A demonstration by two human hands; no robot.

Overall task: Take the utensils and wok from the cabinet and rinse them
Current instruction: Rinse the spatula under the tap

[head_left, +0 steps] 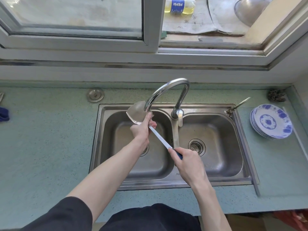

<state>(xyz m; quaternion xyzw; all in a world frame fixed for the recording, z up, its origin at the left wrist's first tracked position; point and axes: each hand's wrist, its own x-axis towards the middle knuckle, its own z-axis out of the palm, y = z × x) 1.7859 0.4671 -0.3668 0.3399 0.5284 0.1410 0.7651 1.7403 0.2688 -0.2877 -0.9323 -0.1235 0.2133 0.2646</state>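
- Steel spatula (141,116) over the left basin of the double sink (168,182), blade just under the faucet (166,90) spout.
- Left hand (141,129), fingers curled around the blade's neck.
- Right hand (186,160), fingers clamped around the blue handle end.
- Stack of blue-patterned plates (271,121) on the counter, right of the sink.

We see one utensil, a metal spatula (150,129) with a wide shiny blade and a dark blue handle. It is held tilted over the left basin of the sink (168,180), its blade up under the faucet spout (166,89).
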